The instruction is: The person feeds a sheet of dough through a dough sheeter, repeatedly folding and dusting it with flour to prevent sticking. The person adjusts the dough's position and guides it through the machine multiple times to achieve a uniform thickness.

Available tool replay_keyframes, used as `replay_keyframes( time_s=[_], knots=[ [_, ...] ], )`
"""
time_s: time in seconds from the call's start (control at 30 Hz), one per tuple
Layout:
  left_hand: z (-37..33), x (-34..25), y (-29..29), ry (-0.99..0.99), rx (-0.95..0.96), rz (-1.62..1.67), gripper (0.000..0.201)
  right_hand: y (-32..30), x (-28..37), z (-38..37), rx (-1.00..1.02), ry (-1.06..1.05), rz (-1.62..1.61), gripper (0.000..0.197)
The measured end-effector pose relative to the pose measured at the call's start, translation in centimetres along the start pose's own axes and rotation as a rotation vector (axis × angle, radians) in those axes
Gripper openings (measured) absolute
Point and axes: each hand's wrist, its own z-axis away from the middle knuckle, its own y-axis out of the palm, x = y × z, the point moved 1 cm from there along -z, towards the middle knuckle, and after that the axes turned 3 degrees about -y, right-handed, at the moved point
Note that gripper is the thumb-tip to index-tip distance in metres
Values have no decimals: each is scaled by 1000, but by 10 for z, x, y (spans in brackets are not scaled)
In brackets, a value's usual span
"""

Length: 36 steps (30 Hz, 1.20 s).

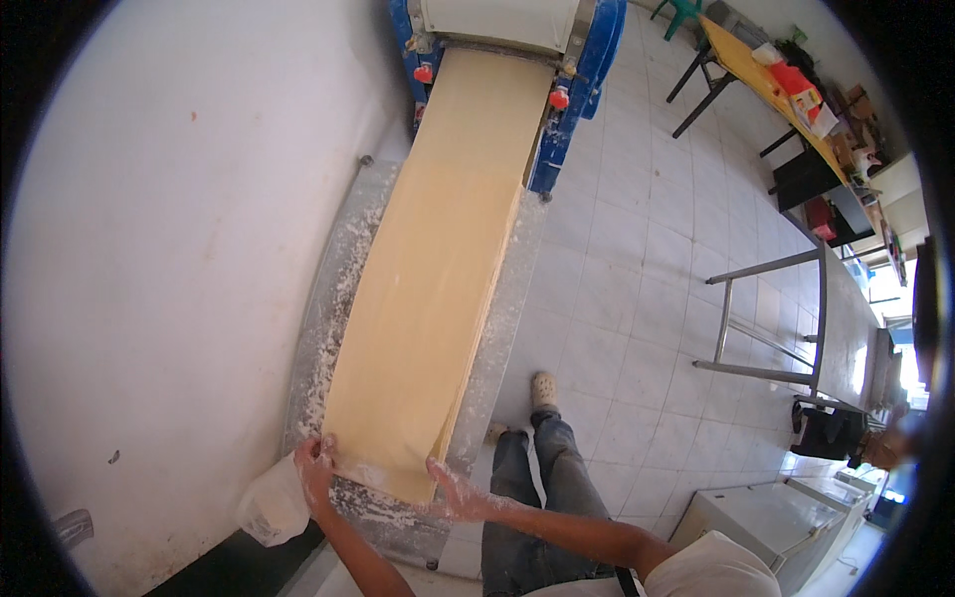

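Dough sheet point(428, 289), long, smooth, pale yellow, near corners pinched by both floury hands point(388, 476).

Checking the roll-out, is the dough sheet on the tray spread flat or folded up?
Spread flat: the dough sheet lies long over the floured tray.

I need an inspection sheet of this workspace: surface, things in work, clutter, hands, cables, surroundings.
Surface: long metal tray dusted with white flour, running along a white wall.
Things in work: long yellow dough sheet lying on the tray, coming from a blue roller machine at the far end.
Clutter: white bag beside the tray's near end.
Hands: left hand and right hand, both floury, hold the near corners of the dough sheet.
Cables: nothing seen.
Surroundings: tiled floor, metal frame table, yellow-topped table with packages, white chest appliance.
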Motion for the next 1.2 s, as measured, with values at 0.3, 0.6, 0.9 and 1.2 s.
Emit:
replay_keyframes(
  time_s=[0.3,0.6,0.9,1.2],
  knots=[
    [4,15,-15,-220,213,-16,32,14,2,13,42,-5,-56,105],
    [13,-11,-6,-93,105,27,29,1,25,17,-158,-218,-94,99],
    [20,4,-15,-187,113,21,31,5,24,17,-153,-134,-180,86],
    [28,24,-19,-148,126,-154,44,7,21,27,-37,-153,-162,62]
  ],
)
